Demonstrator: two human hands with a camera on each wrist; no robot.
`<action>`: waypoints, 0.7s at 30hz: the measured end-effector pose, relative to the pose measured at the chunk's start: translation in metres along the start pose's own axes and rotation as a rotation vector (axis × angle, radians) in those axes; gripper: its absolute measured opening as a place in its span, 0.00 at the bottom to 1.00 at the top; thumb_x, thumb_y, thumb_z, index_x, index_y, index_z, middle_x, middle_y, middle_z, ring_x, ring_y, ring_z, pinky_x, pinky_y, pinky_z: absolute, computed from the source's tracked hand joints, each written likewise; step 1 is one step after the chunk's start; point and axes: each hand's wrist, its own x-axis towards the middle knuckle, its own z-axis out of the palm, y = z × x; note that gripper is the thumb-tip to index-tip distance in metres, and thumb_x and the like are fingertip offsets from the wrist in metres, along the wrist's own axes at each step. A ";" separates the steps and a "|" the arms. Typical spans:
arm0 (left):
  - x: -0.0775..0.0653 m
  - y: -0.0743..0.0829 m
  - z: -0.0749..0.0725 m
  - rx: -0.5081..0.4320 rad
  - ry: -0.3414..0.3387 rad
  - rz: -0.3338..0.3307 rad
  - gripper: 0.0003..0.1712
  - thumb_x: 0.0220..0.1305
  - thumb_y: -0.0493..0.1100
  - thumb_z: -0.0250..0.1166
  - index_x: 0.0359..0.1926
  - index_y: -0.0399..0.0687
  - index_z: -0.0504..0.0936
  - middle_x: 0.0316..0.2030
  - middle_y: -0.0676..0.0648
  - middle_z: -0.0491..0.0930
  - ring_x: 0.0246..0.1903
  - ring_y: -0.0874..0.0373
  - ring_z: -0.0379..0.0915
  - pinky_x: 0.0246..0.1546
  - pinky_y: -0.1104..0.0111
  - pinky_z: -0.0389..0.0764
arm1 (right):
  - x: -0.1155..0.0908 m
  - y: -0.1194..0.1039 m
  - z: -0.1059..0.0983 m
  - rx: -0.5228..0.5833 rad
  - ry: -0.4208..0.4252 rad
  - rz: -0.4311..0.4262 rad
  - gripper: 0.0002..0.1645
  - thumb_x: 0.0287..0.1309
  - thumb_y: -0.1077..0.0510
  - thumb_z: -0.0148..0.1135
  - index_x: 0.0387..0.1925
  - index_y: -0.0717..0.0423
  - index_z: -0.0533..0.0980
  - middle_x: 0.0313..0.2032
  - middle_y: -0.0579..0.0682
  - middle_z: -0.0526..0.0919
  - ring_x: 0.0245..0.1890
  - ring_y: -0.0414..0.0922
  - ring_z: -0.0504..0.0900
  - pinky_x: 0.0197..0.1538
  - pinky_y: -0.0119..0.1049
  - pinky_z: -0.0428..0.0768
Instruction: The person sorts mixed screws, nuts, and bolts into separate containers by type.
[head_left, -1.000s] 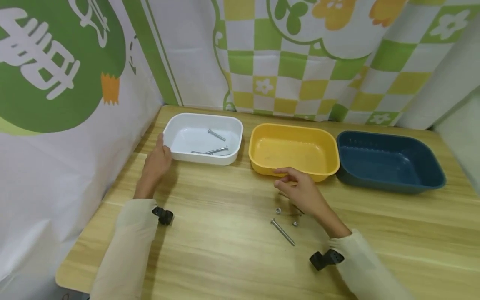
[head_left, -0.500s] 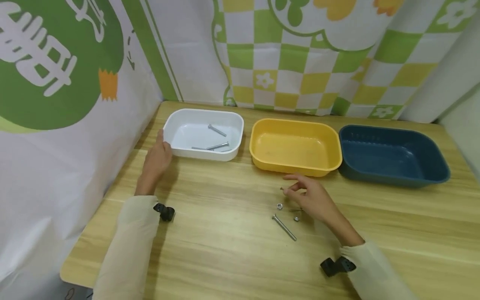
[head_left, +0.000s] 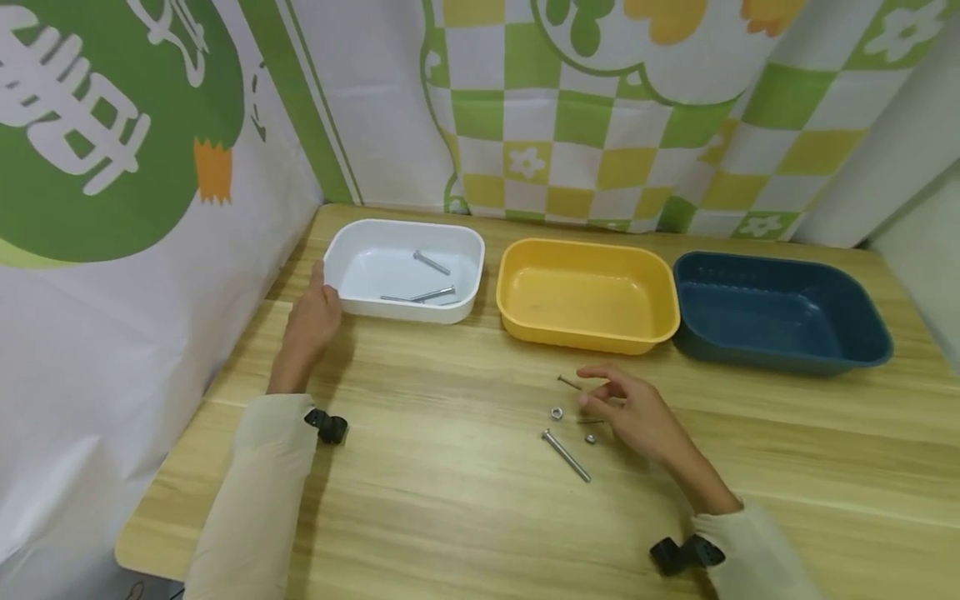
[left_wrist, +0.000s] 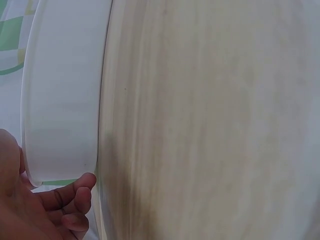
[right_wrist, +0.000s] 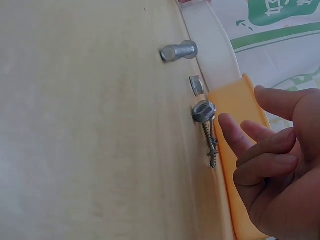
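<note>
My left hand (head_left: 311,325) grips the near left corner of a white tub (head_left: 405,312); in the left wrist view its fingers (left_wrist: 65,200) curl beside the tub's end wall. Long bolts (head_left: 432,263) lie inside the tub. My right hand (head_left: 637,417) hovers over the table just in front of the yellow tub, thumb and forefinger apart and nothing between them. Close to its fingertips lies a small screw (head_left: 570,382), with another screw (head_left: 591,421) partly under the hand. Beside them are a nut (head_left: 557,413), a second nut (head_left: 591,439) and a long bolt (head_left: 566,456).
A yellow tub (head_left: 588,337) stands right of the white one. Against its right side is a dark blue tub (head_left: 780,360). The wooden table (head_left: 420,500) ends at a patterned cloth (head_left: 555,125) behind the tubs, with more cloth on the left.
My right hand has drawn back from the yellow tub's front edge, toward me and to the right, uncovering the small screw. My left hand stays at the white tub's corner.
</note>
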 end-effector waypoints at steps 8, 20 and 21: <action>0.000 0.001 0.002 0.006 -0.010 0.006 0.35 0.78 0.48 0.27 0.80 0.41 0.37 0.68 0.23 0.59 0.58 0.26 0.66 0.57 0.38 0.65 | -0.012 0.004 0.005 -0.009 -0.008 0.016 0.22 0.64 0.58 0.68 0.58 0.57 0.78 0.32 0.45 0.84 0.36 0.44 0.80 0.39 0.37 0.74; -0.002 0.001 0.000 0.002 -0.003 -0.001 0.35 0.78 0.48 0.28 0.80 0.42 0.37 0.69 0.25 0.58 0.59 0.24 0.64 0.57 0.37 0.65 | -0.019 0.003 0.016 0.024 -0.065 0.044 0.25 0.57 0.62 0.71 0.57 0.58 0.78 0.31 0.45 0.83 0.30 0.44 0.80 0.25 0.33 0.73; -0.002 0.002 0.000 0.001 -0.003 -0.001 0.35 0.78 0.48 0.28 0.80 0.42 0.37 0.69 0.25 0.58 0.59 0.24 0.64 0.57 0.37 0.66 | -0.019 0.003 0.017 0.023 -0.060 0.041 0.24 0.57 0.62 0.71 0.57 0.58 0.78 0.31 0.46 0.82 0.29 0.43 0.79 0.24 0.33 0.72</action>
